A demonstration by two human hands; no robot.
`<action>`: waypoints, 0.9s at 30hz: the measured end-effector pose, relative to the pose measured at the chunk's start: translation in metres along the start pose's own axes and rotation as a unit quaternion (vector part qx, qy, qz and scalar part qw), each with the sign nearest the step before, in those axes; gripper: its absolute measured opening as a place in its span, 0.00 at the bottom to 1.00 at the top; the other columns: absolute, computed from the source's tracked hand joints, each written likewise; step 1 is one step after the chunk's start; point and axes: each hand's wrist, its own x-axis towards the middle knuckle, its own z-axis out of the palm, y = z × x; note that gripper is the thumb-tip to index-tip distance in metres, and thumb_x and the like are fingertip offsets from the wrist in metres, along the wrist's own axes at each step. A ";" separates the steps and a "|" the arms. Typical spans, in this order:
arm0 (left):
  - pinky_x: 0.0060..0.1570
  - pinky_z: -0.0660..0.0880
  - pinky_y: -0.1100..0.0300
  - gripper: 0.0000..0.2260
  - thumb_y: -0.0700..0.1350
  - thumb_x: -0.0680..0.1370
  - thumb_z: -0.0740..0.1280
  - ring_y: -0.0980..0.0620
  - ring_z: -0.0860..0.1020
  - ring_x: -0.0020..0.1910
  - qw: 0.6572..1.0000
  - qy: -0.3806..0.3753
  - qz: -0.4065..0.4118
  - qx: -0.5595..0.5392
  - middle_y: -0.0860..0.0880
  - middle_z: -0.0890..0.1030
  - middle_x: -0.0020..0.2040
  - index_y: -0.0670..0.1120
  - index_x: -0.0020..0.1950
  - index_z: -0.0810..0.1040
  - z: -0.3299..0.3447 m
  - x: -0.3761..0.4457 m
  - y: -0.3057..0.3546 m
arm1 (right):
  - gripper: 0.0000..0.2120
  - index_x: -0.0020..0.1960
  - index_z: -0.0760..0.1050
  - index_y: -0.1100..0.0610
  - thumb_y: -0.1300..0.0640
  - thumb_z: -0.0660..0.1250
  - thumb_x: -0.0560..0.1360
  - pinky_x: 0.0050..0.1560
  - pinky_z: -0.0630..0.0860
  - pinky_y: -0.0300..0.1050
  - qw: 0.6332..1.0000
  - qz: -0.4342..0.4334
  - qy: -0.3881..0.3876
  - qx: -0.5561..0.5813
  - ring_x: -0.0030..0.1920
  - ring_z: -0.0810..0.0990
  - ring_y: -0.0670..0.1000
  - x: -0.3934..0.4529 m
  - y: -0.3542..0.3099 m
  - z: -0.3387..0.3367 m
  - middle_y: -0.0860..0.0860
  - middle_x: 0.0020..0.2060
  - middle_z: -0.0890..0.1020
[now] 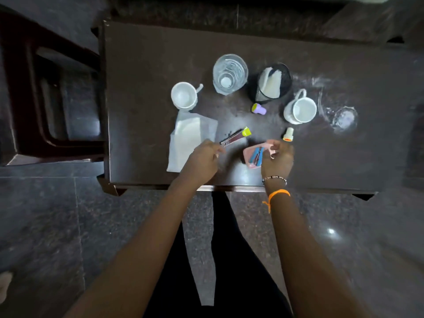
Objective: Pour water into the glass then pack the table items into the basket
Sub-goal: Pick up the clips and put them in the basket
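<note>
My left hand (202,160) pinches a metal nail clipper (234,138) with a yellow-green end, held just above the table. My right hand (277,157) grips the rim of a small pink basket (249,154), which holds blue and metal items. A clear water jug (230,74) stands at the back centre. A clear glass (345,119) stands at the right. Two white cups sit on the table, one at the left (184,95) and one at the right (301,110). A purple-and-yellow cap (258,109) and an orange-and-cream cap (288,134) lie loose.
A black mesh holder (285,84) with white paper stands behind the caps. A white tissue (189,140) lies beside my left hand. The dark table (142,88) has its front edge near my wrists. A dark chair (52,99) stands at the left.
</note>
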 end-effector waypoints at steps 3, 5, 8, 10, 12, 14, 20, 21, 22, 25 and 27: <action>0.59 0.71 0.54 0.17 0.31 0.75 0.59 0.41 0.76 0.57 1.000 -0.002 0.009 0.022 0.39 0.74 0.59 0.41 0.62 0.75 0.012 0.021 0.014 | 0.17 0.58 0.73 0.62 0.66 0.68 0.69 0.61 0.61 0.47 0.997 0.040 0.011 -0.059 0.58 0.72 0.60 0.014 0.017 -0.005 0.62 0.56 0.75; 0.58 0.70 0.55 0.16 0.32 0.75 0.61 0.42 0.75 0.58 0.998 0.003 -0.004 0.055 0.39 0.74 0.59 0.40 0.61 0.75 0.024 0.037 0.022 | 0.23 0.62 0.69 0.61 0.62 0.70 0.69 0.60 0.56 0.46 0.994 0.081 -0.001 -0.079 0.62 0.68 0.60 0.025 0.032 -0.004 0.61 0.61 0.71; 0.58 0.69 0.52 0.14 0.35 0.75 0.62 0.41 0.73 0.59 0.993 0.012 -0.024 0.118 0.39 0.74 0.60 0.39 0.60 0.74 0.036 0.057 0.027 | 0.29 0.64 0.66 0.63 0.59 0.73 0.68 0.62 0.57 0.45 0.991 0.112 -0.043 -0.062 0.66 0.64 0.59 0.035 0.045 0.005 0.61 0.63 0.68; 0.59 0.69 0.50 0.16 0.37 0.76 0.63 0.40 0.72 0.62 0.986 0.010 -0.040 0.159 0.39 0.72 0.62 0.38 0.63 0.72 0.043 0.068 0.028 | 0.29 0.63 0.66 0.64 0.59 0.74 0.67 0.63 0.59 0.47 0.991 0.114 -0.067 -0.034 0.66 0.65 0.58 0.041 0.048 0.010 0.61 0.62 0.70; 0.60 0.69 0.48 0.18 0.38 0.77 0.64 0.40 0.72 0.63 0.979 0.001 -0.049 0.197 0.39 0.71 0.64 0.39 0.66 0.69 0.050 0.077 0.029 | 0.27 0.62 0.68 0.65 0.59 0.74 0.67 0.66 0.63 0.51 0.991 0.108 -0.084 -0.001 0.64 0.69 0.59 0.047 0.048 0.013 0.61 0.61 0.72; 0.60 0.69 0.48 0.18 0.39 0.77 0.65 0.40 0.72 0.63 0.973 -0.011 -0.045 0.228 0.39 0.71 0.64 0.39 0.66 0.69 0.056 0.085 0.030 | 0.26 0.61 0.70 0.65 0.60 0.74 0.67 0.65 0.68 0.55 0.989 0.109 -0.102 0.020 0.61 0.73 0.60 0.055 0.048 0.014 0.61 0.60 0.74; 0.58 0.72 0.50 0.18 0.40 0.77 0.66 0.41 0.72 0.63 0.960 0.004 -0.043 0.276 0.40 0.72 0.65 0.39 0.65 0.69 0.064 0.102 0.028 | 0.24 0.60 0.70 0.65 0.60 0.74 0.68 0.61 0.72 0.48 0.976 0.141 -0.149 0.065 0.58 0.76 0.56 0.066 0.054 0.012 0.61 0.60 0.75; 0.57 0.72 0.50 0.18 0.40 0.77 0.66 0.41 0.73 0.62 0.960 0.003 -0.042 0.276 0.40 0.72 0.65 0.39 0.65 0.69 0.064 0.103 0.028 | 0.24 0.59 0.71 0.65 0.59 0.74 0.68 0.59 0.73 0.48 0.975 0.144 -0.152 0.074 0.56 0.76 0.54 0.065 0.054 0.011 0.60 0.59 0.76; 0.57 0.72 0.50 0.17 0.39 0.77 0.66 0.40 0.73 0.62 0.960 0.002 -0.042 0.277 0.39 0.72 0.64 0.39 0.64 0.69 0.064 0.104 0.027 | 0.23 0.59 0.71 0.64 0.58 0.74 0.68 0.59 0.74 0.50 0.973 0.148 -0.153 0.087 0.54 0.75 0.52 0.064 0.054 0.011 0.58 0.58 0.77; 0.55 0.72 0.47 0.15 0.36 0.77 0.64 0.37 0.74 0.60 0.961 0.006 -0.047 0.273 0.38 0.73 0.62 0.39 0.63 0.68 0.062 0.104 0.025 | 0.22 0.60 0.70 0.59 0.58 0.73 0.69 0.60 0.76 0.59 0.962 0.167 -0.166 0.136 0.55 0.75 0.53 0.057 0.054 0.011 0.51 0.53 0.74; 0.54 0.72 0.46 0.14 0.36 0.77 0.62 0.36 0.74 0.59 0.964 0.007 -0.049 0.260 0.38 0.74 0.61 0.39 0.62 0.68 0.061 0.101 0.023 | 0.26 0.62 0.69 0.56 0.59 0.74 0.67 0.60 0.74 0.61 0.962 0.154 -0.185 0.132 0.61 0.73 0.55 0.053 0.055 0.012 0.52 0.57 0.73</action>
